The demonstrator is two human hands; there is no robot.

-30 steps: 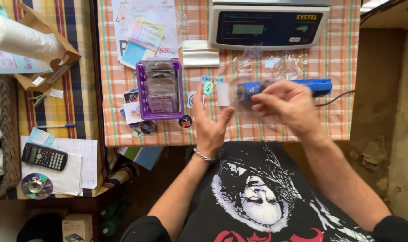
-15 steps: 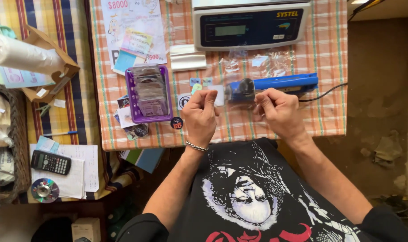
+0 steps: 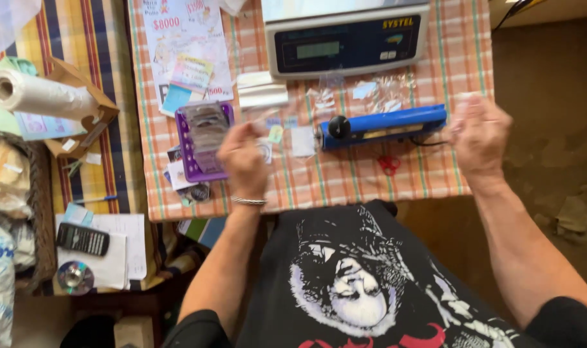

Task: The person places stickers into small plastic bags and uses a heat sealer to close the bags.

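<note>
Blue bar-shaped heat sealer and the purple tray beside your hands

Your long blue plastic heat sealer (image 3: 383, 127) with its black round knob lies flat across the checked cloth, just below the scale, knob end towards the middle. The purple plastic rectangular tray (image 3: 189, 154) holding clear packets sits left of it, lengthwise, near the table's front edge.

Lying on the checked tablecloth (image 3: 435, 174): a digital scale (image 3: 345, 42) along the far edge, a blue bag sealer (image 3: 387, 125) mid-table, a purple tray (image 3: 203, 142) toward the left edge, leaflets (image 3: 184, 45) at the far-left corner.
</note>
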